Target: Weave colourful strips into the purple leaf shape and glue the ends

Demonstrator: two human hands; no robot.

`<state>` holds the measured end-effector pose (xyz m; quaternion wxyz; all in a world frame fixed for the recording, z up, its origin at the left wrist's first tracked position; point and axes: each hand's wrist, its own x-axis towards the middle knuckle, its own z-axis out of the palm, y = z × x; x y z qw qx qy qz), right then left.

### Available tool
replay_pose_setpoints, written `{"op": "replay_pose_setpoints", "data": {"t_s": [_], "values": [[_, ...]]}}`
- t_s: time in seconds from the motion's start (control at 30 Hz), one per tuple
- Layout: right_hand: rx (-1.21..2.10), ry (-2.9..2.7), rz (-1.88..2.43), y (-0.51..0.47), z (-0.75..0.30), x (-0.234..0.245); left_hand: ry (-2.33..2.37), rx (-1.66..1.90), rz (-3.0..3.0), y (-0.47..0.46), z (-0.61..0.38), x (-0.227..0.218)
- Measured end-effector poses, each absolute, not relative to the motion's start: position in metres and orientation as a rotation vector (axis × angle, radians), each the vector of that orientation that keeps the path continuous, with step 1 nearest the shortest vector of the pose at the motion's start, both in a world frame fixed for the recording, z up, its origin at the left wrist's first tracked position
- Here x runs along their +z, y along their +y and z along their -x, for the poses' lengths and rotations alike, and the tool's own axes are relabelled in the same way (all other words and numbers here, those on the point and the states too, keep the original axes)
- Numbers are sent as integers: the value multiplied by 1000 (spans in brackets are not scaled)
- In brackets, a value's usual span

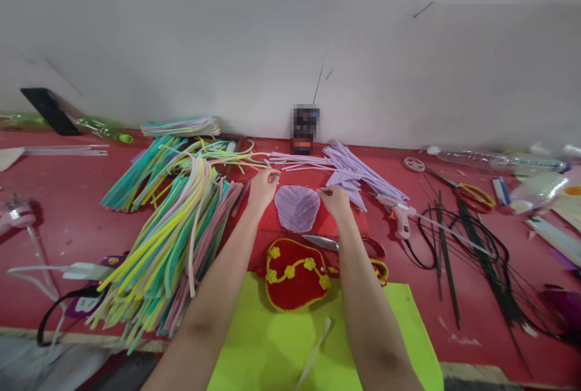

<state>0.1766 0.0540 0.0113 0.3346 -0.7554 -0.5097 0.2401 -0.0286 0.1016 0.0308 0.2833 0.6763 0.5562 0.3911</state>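
My left hand [264, 188] is closed in a pinch beside the upper left of a lavender leaf-shaped piece [297, 209], made of fuzzy stems laid side by side. My right hand [336, 200] is pinched at its upper right. Whatever lies between the fingertips is too small to make out. More lavender pipe cleaners [363, 167] lie just beyond my right hand. Below the leaf shape are scissors [321, 241], partly hidden under my right forearm. Nearer me rests a red fuzzy pouch-like piece [290, 291] with yellow flowers and a yellow edge.
A big heap of coloured pipe cleaners [167, 252] covers the left side. To the right lie a pink glue gun [402, 218] with its cord, yellow-handled scissors [474, 196] and dark green stems [488, 270]. A white partition [227, 52] stands behind; a yellow-green sheet [254, 348] is in front.
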Motion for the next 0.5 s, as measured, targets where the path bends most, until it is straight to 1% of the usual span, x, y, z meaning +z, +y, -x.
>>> {"op": "replay_pose_setpoints", "data": {"t_s": [0.1, 0.2, 0.23, 0.4, 0.5], "values": [[717, -1451, 1828, 53, -147, 20, 1477, 1168, -1839, 95, 26, 47], [1028, -1536, 1556, 51, -106, 25, 1483, 1275, -1871, 83, 23, 57], [1070, -1562, 1514, 51, -92, 26, 1495, 1293, -1878, 79, 23, 58], [1136, -1598, 1448, 54, -47, 25, 1649, 1303, -1922, 55, 37, 53], [1204, -1556, 1439, 59, -32, 21, 1797, 1239, -1996, 44, 57, 47]]}}
